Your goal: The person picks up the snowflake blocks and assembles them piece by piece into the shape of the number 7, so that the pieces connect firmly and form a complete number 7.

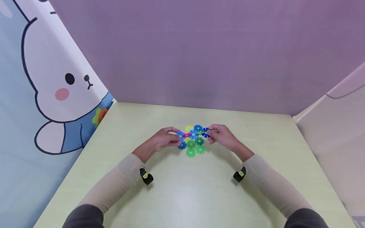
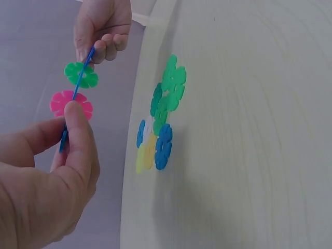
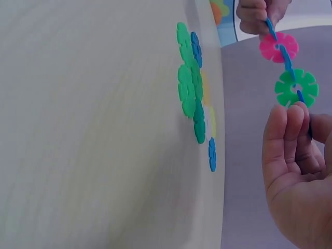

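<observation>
A short chain of notched plastic snowflake discs stretches between the two hands, raised over the table. Its pink disc and green disc are slotted crosswise into a blue disc between them. At the chain's left end, my left hand pinches a blue disc between thumb and fingers. My right hand pinches the darker blue disc at the other end, its fingers covering part of it. Beneath the chain, several loose discs lie flat, among them green discs and a blue disc.
Also among the loose discs are a yellow disc and another blue disc toward the back. The pale table meets a purple backdrop behind. A cartoon-print curtain hangs along the left side.
</observation>
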Demonstrator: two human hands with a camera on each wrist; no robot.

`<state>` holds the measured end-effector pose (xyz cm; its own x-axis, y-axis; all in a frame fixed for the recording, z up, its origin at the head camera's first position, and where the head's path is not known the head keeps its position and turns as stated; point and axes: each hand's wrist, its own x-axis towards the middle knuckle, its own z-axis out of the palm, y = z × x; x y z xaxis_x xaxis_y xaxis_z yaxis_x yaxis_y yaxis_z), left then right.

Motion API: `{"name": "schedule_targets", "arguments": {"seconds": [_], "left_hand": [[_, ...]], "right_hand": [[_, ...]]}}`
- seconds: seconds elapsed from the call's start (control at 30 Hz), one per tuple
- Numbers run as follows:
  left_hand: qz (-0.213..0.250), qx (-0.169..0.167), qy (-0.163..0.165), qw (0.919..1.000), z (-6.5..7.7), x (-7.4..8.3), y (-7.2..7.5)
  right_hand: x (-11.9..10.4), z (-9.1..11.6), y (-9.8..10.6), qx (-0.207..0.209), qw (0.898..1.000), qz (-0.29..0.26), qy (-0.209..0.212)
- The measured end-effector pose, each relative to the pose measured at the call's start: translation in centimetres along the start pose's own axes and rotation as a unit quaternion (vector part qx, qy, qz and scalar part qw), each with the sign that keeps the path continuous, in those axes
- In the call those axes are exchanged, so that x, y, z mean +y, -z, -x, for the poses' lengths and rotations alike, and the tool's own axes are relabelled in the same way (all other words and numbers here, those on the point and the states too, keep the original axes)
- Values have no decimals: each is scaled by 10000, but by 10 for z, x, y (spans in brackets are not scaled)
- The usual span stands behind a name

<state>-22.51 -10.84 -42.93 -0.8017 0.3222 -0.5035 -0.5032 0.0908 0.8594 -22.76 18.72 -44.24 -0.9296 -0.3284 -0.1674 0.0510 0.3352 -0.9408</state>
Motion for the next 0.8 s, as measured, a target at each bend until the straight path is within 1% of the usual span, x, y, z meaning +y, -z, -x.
{"name": "schedule_targets", "arguments": {"seconds": [0.2, 0.33, 0.43, 0.6, 0.8], "left_hand": [[-232, -231, 26, 9995, 1, 3, -1], [-551, -297, 46, 9980, 2, 4, -1], [-801, -223, 69, 9965, 2, 3, 0], [-1102, -8, -3, 9939, 1, 4, 1], [-1527, 18, -157, 9881, -4, 8, -1]], "right_hand": [[6, -4, 5, -70, 9998, -115, -152], [8, -5, 8, -176, 9997, -146, -106], [7, -5, 11, -178, 9998, -33, -66], [4, -5, 16, -208, 9996, 202, -66], [3, -8, 15, -382, 9991, 181, -94]]}}
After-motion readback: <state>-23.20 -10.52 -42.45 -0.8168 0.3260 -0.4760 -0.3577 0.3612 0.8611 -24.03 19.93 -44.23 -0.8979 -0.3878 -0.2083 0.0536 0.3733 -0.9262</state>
